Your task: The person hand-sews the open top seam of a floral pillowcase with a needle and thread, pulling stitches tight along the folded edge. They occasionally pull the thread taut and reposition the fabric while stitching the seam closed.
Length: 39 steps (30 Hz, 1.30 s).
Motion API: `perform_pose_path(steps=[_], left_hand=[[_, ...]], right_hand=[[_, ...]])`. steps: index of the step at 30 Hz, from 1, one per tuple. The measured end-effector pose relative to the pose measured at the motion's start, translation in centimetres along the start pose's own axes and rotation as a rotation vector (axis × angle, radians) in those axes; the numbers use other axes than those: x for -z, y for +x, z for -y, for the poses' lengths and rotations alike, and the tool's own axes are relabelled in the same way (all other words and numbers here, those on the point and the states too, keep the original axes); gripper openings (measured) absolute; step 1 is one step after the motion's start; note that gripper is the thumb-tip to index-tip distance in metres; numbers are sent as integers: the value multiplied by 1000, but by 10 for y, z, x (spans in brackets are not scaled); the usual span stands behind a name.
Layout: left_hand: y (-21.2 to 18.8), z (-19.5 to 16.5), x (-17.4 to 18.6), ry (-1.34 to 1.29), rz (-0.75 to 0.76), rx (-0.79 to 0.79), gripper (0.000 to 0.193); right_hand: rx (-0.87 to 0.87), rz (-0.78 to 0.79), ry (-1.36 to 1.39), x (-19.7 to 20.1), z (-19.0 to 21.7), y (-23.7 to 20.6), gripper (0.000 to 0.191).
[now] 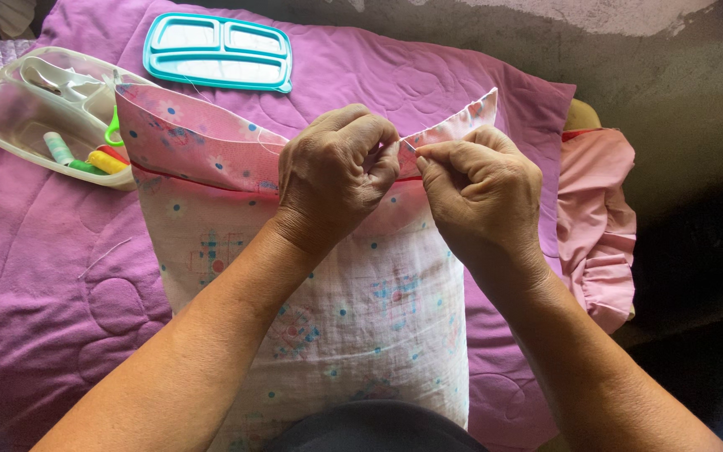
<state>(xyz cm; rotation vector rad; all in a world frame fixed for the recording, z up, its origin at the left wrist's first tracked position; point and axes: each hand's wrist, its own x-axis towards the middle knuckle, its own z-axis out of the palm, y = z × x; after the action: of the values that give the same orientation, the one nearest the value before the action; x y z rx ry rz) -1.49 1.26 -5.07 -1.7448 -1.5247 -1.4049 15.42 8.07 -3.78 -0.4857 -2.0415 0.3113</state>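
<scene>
Needle between the hands point(407, 167) too small to tell.

No labels, signs or screens in view. Only packaging of a sort: a clear plastic container point(10, 100) at the upper left, lying on the purple quilt point(60, 318), rectangular with rounded corners and divided inside by a whitish insert. Inside it, thread spools point(85, 159) in pale green, green, yellow and red, plus a bright green handle loop point(113, 132), partly hidden behind the pink floral cloth point(202, 146). Just beyond, near the top edge, a teal lid point(217, 52), flat, rounded-rectangular, sectioned into three translucent panels, resting apart from the container. Any printing on either too small to tell.
</scene>
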Motion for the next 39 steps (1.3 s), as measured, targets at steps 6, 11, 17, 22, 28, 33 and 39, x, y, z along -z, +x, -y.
perform_pose_path(steps=[6, 11, 17, 22, 28, 33, 39], left_hand=[[0, 0, 0, -11, 7, 19, 11], [-1, 0, 0, -6, -5, 7, 11], [-3, 0, 1, -16, -21, 5, 9], [-4, 1, 2, -5, -42, -25, 9], [-6, 2, 0, 7, -54, -18, 9], [-8, 2, -2, -6, -61, 0, 8], [-9, 2, 0, -6, -52, -5, 9]], right_hand=[[37, 0, 1, 1, 1, 0, 8], [-8, 9, 6, 0, 3, 0, 9], [-5, 15, 13, -1, 9, -1, 10], [33, 8, -34, -3, 12, 0, 9], [67, 12, -73, -2, 13, 0, 9], [76, 18, -85, -3, 13, -1, 8], [71, 20, -92, -4, 15, -1, 10]])
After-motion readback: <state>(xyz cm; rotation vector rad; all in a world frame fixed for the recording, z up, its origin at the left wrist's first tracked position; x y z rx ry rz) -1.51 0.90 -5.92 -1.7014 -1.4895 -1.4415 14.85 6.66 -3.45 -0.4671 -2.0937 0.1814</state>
